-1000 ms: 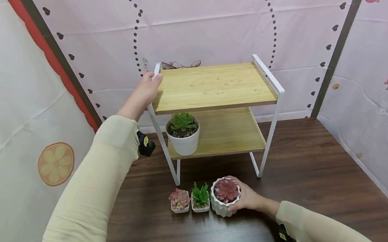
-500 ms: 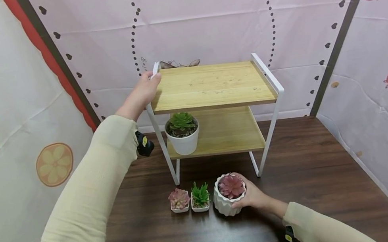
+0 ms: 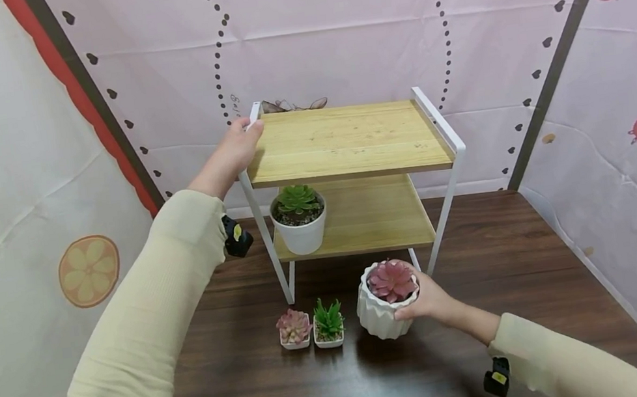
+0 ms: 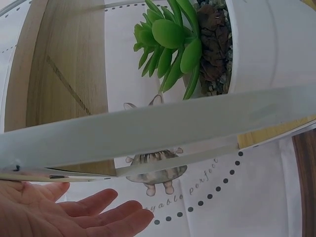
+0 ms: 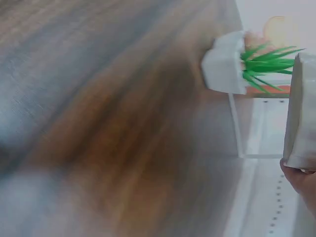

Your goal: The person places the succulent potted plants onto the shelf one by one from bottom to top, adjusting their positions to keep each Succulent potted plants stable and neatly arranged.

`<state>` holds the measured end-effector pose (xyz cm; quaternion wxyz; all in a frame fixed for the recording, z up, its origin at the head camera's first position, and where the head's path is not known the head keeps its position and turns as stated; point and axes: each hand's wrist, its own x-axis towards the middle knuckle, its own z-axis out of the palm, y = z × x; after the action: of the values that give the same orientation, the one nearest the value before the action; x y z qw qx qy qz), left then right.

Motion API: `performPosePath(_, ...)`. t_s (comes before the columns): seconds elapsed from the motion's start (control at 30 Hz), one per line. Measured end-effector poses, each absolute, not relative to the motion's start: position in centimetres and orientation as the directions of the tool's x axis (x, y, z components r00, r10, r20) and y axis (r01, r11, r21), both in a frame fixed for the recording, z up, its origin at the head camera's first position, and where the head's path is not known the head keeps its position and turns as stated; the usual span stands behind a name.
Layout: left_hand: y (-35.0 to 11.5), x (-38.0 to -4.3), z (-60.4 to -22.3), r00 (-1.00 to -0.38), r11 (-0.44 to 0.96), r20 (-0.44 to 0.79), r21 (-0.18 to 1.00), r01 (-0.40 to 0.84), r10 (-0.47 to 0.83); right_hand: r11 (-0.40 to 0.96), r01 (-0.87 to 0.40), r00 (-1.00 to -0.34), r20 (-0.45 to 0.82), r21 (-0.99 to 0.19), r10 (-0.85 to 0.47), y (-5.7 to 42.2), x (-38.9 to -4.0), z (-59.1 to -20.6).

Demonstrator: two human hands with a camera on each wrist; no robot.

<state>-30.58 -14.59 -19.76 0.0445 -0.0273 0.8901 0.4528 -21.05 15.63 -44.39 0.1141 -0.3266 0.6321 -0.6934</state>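
Note:
With my right hand (image 3: 427, 297) I grip a ribbed white pot holding a dark pink succulent (image 3: 383, 312), raised off the table and slightly tilted. The right wrist view shows its pale side (image 5: 302, 113) and part of my hand. My left hand (image 3: 236, 147) holds the left top rail of a two-tier shelf (image 3: 347, 143), thumb over the rail. In the left wrist view, its other fingers (image 4: 106, 210) extend outside the frame. Left of the raised pot stand a small green plant (image 3: 328, 322) and a small pink succulent (image 3: 294, 327), both in white square pots.
A larger white pot with a green succulent (image 3: 301, 233) stands on the left of the lower shelf board (image 3: 380, 218). White legs (image 3: 444, 217) carry the shelf on the dark wooden table (image 3: 509, 268). Printed cloth (image 3: 335, 33) hangs behind and at both sides.
My right hand has shifted the ribbed pot rightward from beside the small green plant, then lifted it off the table toward the shelf. My left hand keeps its place on the rail.

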Motion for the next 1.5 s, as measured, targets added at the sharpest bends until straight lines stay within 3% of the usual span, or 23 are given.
performPosePath(0.23,-14.9,-30.6,-19.8,-0.994,0.584,-0.108,0.805,-0.100,-0.021,-0.204,-0.285,-0.725,0.349,-0.937,-0.594,15.9,-22.5,-40.6)
performPosePath(0.5,-15.0,-30.7,-20.2,-0.994,0.589,-0.106,0.802,-0.098,-0.021,-0.156,-0.222,-0.813,0.271,-0.962,-0.516,15.6,-24.2,-36.8)
performPosePath(0.67,-15.0,-30.6,-20.3,-0.994,0.590,-0.110,0.801,-0.102,-0.023,-0.072,-0.187,-0.902,0.200,-0.980,-0.383,15.0,-25.4,-35.6)
performPosePath(1.0,-14.8,-30.4,-20.2,-0.993,0.599,-0.116,0.794,-0.107,-0.024,0.151,-0.141,-0.974,0.110,-0.978,-0.197,13.9,-26.9,-35.2)
performPosePath(1.5,-14.6,-30.5,-19.9,-0.993,0.588,-0.120,0.802,-0.106,-0.015,0.138,-0.118,-0.984,0.097,-0.983,-0.151,13.8,-27.9,-36.3)
